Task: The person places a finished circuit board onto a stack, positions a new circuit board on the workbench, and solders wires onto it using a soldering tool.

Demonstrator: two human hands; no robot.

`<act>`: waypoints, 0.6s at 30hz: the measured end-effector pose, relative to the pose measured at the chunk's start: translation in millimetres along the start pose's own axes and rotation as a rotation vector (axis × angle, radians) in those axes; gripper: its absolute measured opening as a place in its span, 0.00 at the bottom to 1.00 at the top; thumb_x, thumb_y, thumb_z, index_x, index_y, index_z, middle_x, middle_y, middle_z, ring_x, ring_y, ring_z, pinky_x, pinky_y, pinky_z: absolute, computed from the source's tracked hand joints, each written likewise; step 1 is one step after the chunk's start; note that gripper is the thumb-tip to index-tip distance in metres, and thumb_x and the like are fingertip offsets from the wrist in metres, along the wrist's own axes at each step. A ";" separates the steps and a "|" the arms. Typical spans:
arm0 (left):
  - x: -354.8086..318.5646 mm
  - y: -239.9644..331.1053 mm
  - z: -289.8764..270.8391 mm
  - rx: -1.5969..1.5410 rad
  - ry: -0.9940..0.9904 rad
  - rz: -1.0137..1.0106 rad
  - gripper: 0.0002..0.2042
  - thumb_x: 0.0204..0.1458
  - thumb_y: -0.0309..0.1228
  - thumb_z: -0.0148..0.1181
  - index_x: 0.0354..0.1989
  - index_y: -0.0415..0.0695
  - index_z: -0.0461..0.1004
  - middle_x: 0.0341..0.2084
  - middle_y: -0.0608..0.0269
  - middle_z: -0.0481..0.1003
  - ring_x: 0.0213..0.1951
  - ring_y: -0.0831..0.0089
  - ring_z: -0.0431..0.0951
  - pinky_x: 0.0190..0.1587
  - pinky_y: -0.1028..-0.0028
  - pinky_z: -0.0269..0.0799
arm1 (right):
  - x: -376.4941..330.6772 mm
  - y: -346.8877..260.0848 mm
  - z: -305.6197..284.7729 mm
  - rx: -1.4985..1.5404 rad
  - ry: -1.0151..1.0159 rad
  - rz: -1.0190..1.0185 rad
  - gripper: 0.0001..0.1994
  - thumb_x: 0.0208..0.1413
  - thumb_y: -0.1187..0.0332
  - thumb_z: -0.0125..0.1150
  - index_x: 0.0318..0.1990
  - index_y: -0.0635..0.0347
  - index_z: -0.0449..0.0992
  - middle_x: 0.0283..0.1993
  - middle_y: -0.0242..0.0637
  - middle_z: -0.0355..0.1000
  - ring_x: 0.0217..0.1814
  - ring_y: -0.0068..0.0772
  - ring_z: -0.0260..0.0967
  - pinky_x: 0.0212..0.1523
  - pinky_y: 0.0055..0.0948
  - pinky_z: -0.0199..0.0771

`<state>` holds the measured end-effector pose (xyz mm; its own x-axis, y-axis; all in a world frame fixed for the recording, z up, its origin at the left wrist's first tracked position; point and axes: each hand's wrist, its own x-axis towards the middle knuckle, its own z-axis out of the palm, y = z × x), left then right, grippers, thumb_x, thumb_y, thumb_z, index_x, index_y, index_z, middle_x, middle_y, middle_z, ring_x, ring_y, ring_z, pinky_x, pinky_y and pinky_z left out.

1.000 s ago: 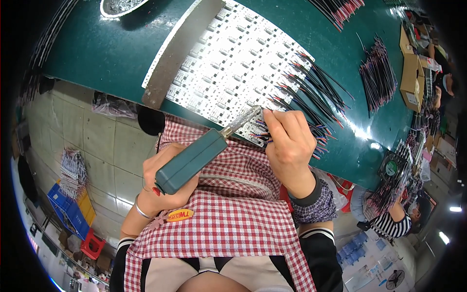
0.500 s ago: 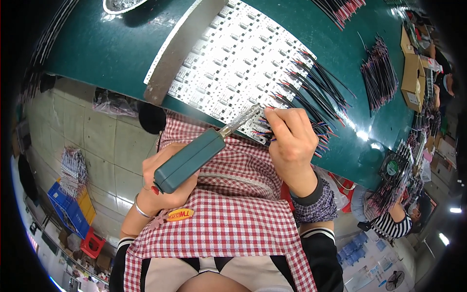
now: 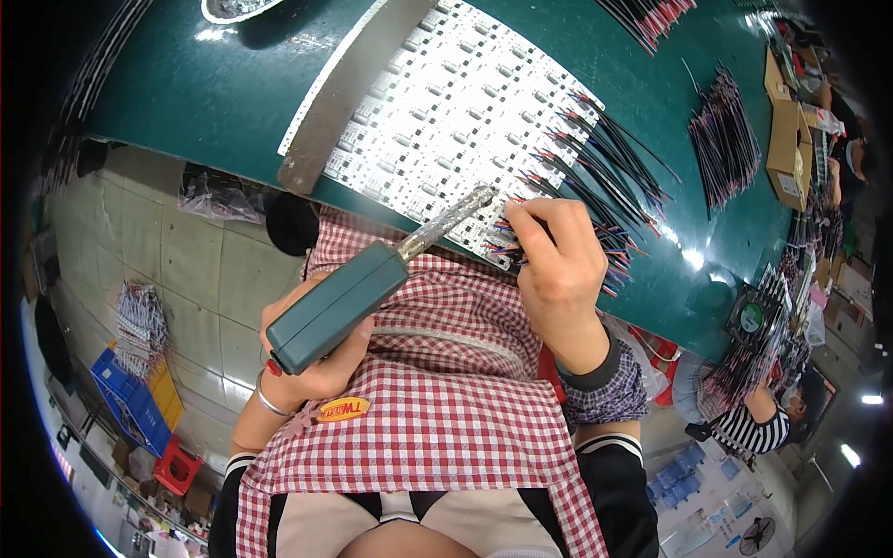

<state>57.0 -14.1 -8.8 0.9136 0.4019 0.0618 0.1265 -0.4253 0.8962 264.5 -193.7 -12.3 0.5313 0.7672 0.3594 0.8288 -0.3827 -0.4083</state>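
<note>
My left hand (image 3: 321,358) is wrapped round the dark green body of a soldering gun (image 3: 339,302). Its metal barrel slants up and right, the tip over the white circuit board panel (image 3: 437,139). Close by that tip, my right hand (image 3: 563,270) has thumb and forefinger pinched at the board's lower right edge, on what looks like a thin wire, mostly hidden by the fingers. Several black, red and blue wires (image 3: 605,167) stick out from the board's right edge, above and beneath my right hand. Rows of small components cover the panel.
A brown bar (image 3: 344,93) lies across the panel's left part. On the green table (image 3: 186,112) are a wire bundle (image 3: 726,139) at right, another bundle (image 3: 651,19) at the far edge, and a white-rimmed bowl (image 3: 237,9). A small fan (image 3: 749,316) and cardboard box (image 3: 791,153) stand farther right, near other people.
The soldering gun and my left hand have shifted slightly left, its tip drawing back a little from my right fingertips. My right hand stays nearly in place, still pinched.
</note>
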 end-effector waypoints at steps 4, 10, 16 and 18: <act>-3.1 -2.6 0.8 -0.001 0.001 -0.046 0.13 0.39 0.19 0.66 0.37 0.32 0.80 0.33 0.47 0.80 0.32 0.56 0.83 0.35 0.69 0.79 | -3.1 5.9 -1.3 0.066 0.091 -0.077 0.27 0.31 0.88 0.58 0.46 0.65 0.81 0.35 0.40 0.73 0.38 0.40 0.71 0.34 0.34 0.75; -6.9 -8.8 2.7 -0.045 0.011 -0.067 0.15 0.39 0.19 0.67 0.39 0.32 0.80 0.33 0.48 0.81 0.32 0.57 0.84 0.36 0.69 0.79 | -10.2 2.1 14.2 -0.085 0.100 0.053 0.34 0.41 0.87 0.59 0.63 0.64 0.73 0.38 0.37 0.65 0.31 0.30 0.68 0.28 0.27 0.71; -5.4 -7.8 4.4 -0.026 0.012 -0.023 0.14 0.39 0.19 0.67 0.38 0.31 0.80 0.32 0.48 0.80 0.31 0.59 0.84 0.33 0.71 0.79 | -17.4 1.5 5.9 -0.010 -0.014 0.030 0.30 0.37 0.87 0.58 0.55 0.66 0.77 0.33 0.37 0.66 0.32 0.34 0.70 0.28 0.30 0.71; -6.4 -7.6 5.2 -0.046 0.024 -0.028 0.13 0.38 0.19 0.67 0.36 0.31 0.80 0.32 0.48 0.80 0.30 0.59 0.84 0.32 0.71 0.79 | -19.5 0.5 4.1 0.060 -0.019 0.029 0.28 0.35 0.86 0.58 0.52 0.67 0.79 0.31 0.37 0.66 0.32 0.35 0.70 0.28 0.32 0.71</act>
<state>52.3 -17.7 -18.2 0.9005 0.4324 0.0467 0.1332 -0.3765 0.9168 253.8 -206.7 -23.0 0.5513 0.7659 0.3309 0.8006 -0.3741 -0.4680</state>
